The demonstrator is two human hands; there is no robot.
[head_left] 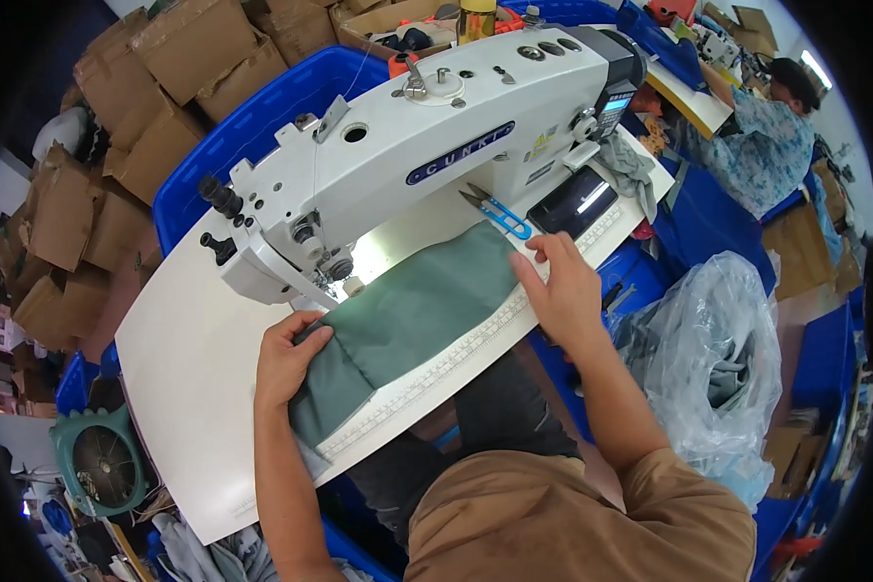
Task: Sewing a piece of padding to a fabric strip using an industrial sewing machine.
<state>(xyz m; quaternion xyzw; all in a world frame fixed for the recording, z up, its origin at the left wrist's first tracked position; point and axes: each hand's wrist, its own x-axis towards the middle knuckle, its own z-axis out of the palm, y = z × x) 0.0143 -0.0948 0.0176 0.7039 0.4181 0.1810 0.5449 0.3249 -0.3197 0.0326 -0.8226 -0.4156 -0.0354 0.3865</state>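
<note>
A green piece of fabric (427, 296) lies across the front of the white sewing machine (398, 145), with a fold or seam near its left end. My left hand (289, 357) is closed on that left part, thumb on top, close to the presser foot and needle area. At the opposite end, my right hand (565, 291) has its thumb touching the fabric's edge. Its fingers are bent and stand apart from the thumb. Blue-handled thread snips (504, 215) lie just beyond the fabric, beside a dark phone (572, 202).
A printed ruler strip (436, 373) runs along the near table edge. A grey cloth (626, 170) lies by the machine's right end. Clear plastic bag (713, 339) at right, green fan (100, 461) at lower left, cardboard boxes (199, 44) behind. Another person (761, 141) sits far right.
</note>
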